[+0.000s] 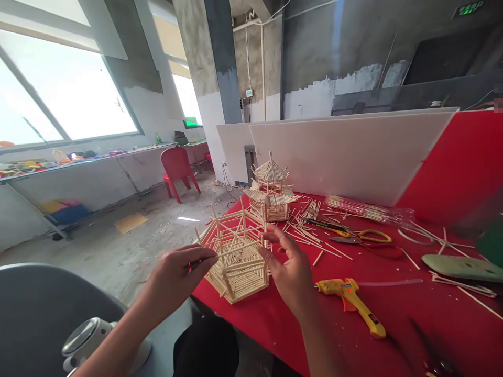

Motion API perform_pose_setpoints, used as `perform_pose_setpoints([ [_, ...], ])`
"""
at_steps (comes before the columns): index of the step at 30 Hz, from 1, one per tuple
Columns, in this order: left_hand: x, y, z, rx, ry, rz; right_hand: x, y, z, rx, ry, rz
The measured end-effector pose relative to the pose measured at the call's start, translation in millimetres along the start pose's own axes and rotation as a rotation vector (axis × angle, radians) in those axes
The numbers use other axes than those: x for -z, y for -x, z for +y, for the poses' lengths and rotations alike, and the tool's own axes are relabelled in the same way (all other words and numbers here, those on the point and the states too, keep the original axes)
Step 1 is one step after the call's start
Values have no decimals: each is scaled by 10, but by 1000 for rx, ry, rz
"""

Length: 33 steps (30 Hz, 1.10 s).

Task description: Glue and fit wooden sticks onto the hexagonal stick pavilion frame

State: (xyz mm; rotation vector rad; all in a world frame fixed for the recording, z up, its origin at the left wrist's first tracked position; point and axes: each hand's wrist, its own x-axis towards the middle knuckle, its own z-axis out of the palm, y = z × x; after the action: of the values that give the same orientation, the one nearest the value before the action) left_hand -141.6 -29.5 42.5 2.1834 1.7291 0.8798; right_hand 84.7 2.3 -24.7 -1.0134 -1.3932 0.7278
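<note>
A thin wooden stick (239, 250) spans the gap between my two hands, above a low open frame of sticks (245, 283) with a slatted floor and short corner posts. My left hand (176, 272) pinches the stick's left end between thumb and fingers. At the other end, the thumb and index finger of my right hand (288, 267) close around the stick's tip, beside a corner post of the frame. Their exact contact is partly hidden. Behind the frame stands a tiered stick pavilion (271, 196) with a pointed roof.
On the red table (283, 324) lie a yellow glue gun (351, 301), scissors (361, 237), a utility knife (326, 226), loose sticks (314, 238), a bagged bundle of sticks (365, 209) and a green case (459, 266). A grey chair (47, 303) is at the left.
</note>
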Motion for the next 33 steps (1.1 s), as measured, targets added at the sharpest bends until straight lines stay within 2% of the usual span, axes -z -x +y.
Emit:
perform_pose_setpoints([
  [8, -55, -7, -26, 20, 12, -34, 1, -45, 1, -50, -60, -26],
  [33, -68, -40, -80, 9, 37, -43, -36, -74, 23, -36, -76, -16],
])
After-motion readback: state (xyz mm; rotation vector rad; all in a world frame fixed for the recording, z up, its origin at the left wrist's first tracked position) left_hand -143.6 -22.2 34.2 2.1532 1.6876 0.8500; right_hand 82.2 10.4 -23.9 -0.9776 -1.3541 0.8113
